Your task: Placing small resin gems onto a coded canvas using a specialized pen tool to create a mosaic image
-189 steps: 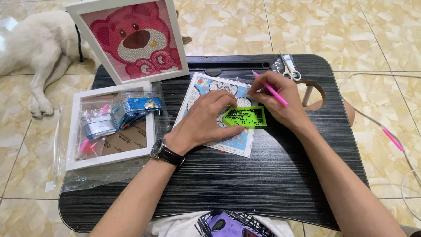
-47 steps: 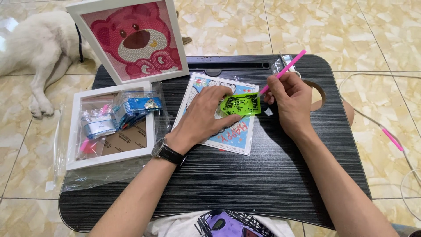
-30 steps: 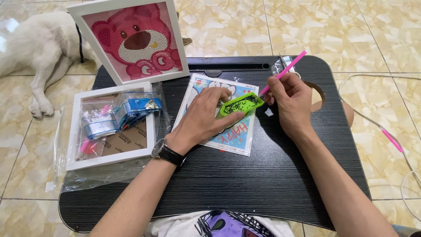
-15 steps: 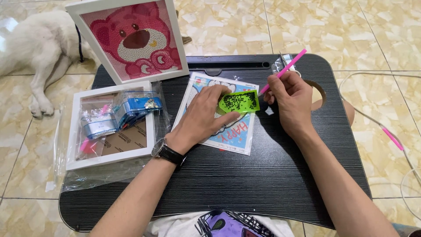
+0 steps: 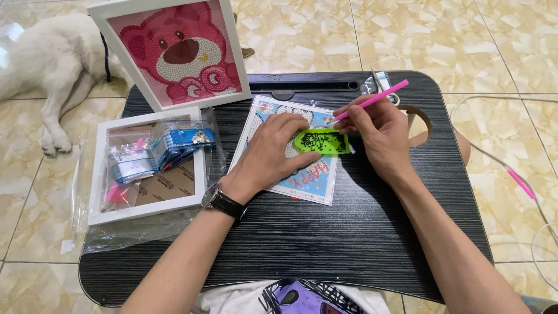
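Fingers of the left hand [image 5: 273,152] press flat beside the green tray [image 5: 321,141] at table [image 5: 325,244] centre — light, tippable, best steadied by its rim — while the right hand [image 5: 372,129] (at 3 o'clock) pinches the slim pink pen [image 5: 372,100].

Green bead tray [image 5: 321,141]: flat rectangle w/ small dark beads, lying level on canvas sheet [image 5: 302,174] mid-desk. Pink pen [image 5: 372,101]: slim, tilted, tip down near tray's top-right edge.

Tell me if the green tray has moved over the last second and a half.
Yes. The green tray, tilted and lifted earlier, now lies flat and slightly lower on the canvas, under the left hand.
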